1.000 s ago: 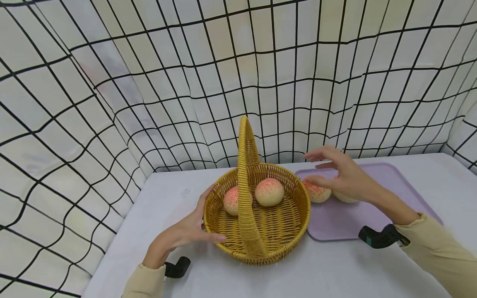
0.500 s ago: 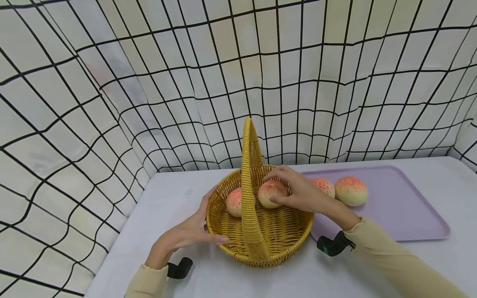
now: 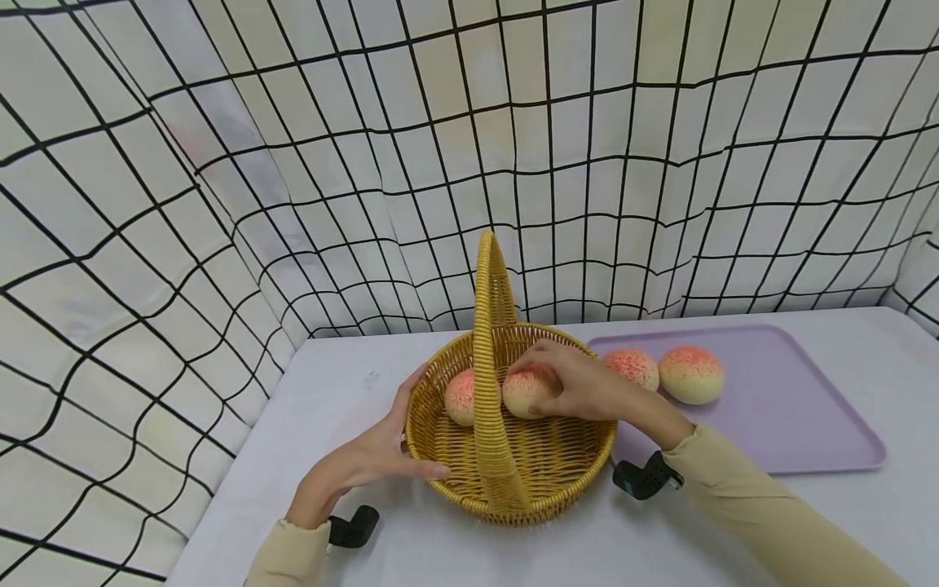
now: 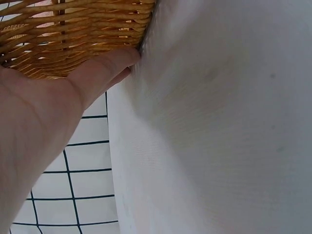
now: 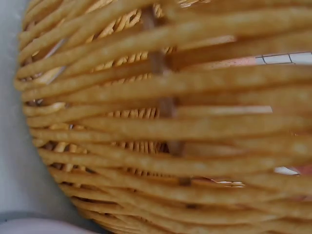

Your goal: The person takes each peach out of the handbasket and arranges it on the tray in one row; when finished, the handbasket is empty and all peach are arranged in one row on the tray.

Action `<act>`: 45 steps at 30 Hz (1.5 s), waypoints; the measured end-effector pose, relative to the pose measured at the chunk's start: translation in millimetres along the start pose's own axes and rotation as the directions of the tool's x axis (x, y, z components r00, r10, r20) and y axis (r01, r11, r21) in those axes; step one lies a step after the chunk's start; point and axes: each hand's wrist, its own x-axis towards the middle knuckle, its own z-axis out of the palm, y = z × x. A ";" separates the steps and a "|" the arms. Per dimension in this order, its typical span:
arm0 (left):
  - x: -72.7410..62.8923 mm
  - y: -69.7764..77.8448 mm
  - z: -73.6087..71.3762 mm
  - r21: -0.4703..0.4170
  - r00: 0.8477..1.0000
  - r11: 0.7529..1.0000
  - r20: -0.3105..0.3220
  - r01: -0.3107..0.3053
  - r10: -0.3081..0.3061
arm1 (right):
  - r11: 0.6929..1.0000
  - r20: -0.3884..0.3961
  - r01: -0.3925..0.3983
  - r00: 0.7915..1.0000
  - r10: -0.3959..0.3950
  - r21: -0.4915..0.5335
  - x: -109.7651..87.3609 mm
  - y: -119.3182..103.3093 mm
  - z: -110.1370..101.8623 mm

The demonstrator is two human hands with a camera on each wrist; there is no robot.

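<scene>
In the head view, a yellow wicker basket point(image 3: 543, 481) with a tall arched handle stands on the table. Two round, cream-coloured peaches with speckled pink tops lie inside. My right hand point(image 3: 579, 379) reaches over the basket's right side and grips the right-hand peach point(image 3: 524, 395), thumb in front and fingers over the back. The other peach point(image 3: 460, 398) sits beside it, partly hidden by the handle. My left hand point(image 3: 381, 448) rests against the basket's left outer wall, fingers and thumb spread; the left wrist view also shows this hand point(image 4: 58, 97) touching the weave.
A lilac tray point(image 3: 778, 424) lies right of the basket, its left edge partly behind it. Two more peaches rest there: a speckled peach point(image 3: 632, 368) and a smoother peach point(image 3: 691, 375). Black-gridded white netting point(image 3: 557, 187) walls the table's back and left.
My right hand has come left from above the tray into the basket. It has taken hold of the right-hand peach there and shifted it slightly left. My left hand stays at the basket.
</scene>
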 end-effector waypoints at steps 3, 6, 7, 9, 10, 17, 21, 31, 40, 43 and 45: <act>-1.1 -0.5 -0.2 0.005 1.000 1.000 -0.005 0.009 -0.009 | 1.000 0.033 0.010 0.999 -0.010 0.010 -0.2 -0.4 0.7; -1.9 -0.9 -0.8 0.004 1.000 1.000 -0.006 0.005 -0.005 | 0.999 0.079 0.029 0.996 -0.031 0.036 -0.2 -0.5 2.5; -2.1 -0.9 -1.0 0.004 1.000 1.000 -0.005 0.004 -0.004 | 0.998 0.098 0.033 0.995 -0.038 0.049 0.0 -0.9 3.2; -2.3 -0.9 -1.7 0.004 1.000 1.000 -0.006 -0.001 0.001 | 0.997 0.134 0.048 0.989 -0.056 0.065 0.5 -1.6 5.0; -2.3 -0.8 -2.0 0.001 1.000 1.000 -0.005 -0.003 0.003 | 0.996 0.145 0.055 0.987 -0.064 0.068 0.7 -2.4 5.5; -2.0 -1.5 -4.0 -0.005 1.000 1.000 -0.007 -0.005 0.005 | 0.996 0.172 0.049 0.983 -0.060 0.068 1.7 -6.3 6.7; -2.6 -2.6 -4.0 -0.011 1.000 1.000 -0.006 -0.014 0.014 | 0.996 0.200 0.057 0.977 -0.068 0.061 0.7 -10.2 7.4; 1.1 -0.5 -1.3 0.003 1.000 1.000 -0.003 0.020 -0.020 | 0.994 0.028 0.057 0.998 -0.060 0.095 -23.9 -21.9 -6.6; -0.2 1.1 0.0 0.015 1.000 1.000 0.003 0.019 -0.019 | 0.993 -0.208 -0.056 0.975 0.076 0.101 -85.7 -18.3 -81.1; -0.8 1.4 -1.0 0.012 1.000 1.000 0.004 0.020 -0.020 | 0.993 -0.283 -0.111 0.952 0.114 0.026 -111.4 -6.0 -103.1; -1.5 0.3 -0.9 0.014 1.000 1.000 0.002 0.023 -0.023 | 0.985 -0.320 -0.171 0.933 0.165 0.010 -129.4 6.2 -114.5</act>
